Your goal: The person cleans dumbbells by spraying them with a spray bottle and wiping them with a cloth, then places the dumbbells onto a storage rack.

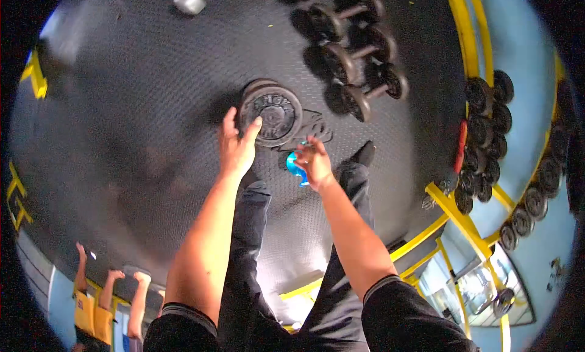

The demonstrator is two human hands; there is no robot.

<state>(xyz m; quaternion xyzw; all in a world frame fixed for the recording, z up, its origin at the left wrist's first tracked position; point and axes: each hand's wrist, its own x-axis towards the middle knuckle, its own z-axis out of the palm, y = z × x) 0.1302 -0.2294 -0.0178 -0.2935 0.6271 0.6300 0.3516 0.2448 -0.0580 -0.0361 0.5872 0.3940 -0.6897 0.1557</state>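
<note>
A dark dumbbell with round plates (274,116) stands on end on the black floor mat, raised lettering on its upper face. My left hand (236,151) is at its near left side, fingers spread, the thumb over the plate's edge. Lower right of the plates, my right hand (315,163) has its fingers curled at a bright blue, curved thing (295,167), partly hidden by the hand and blurred. A dark, flat, looped thing (317,128) lies on the mat just right of the plates.
Several dark dumbbells (344,63) lie in a row at the upper right. A silver dumbbell (190,2) is at the top left. Yellow racks (460,221) with more dumbbells (481,133) line the right wall. Other people's limbs (139,291) show at the lower left.
</note>
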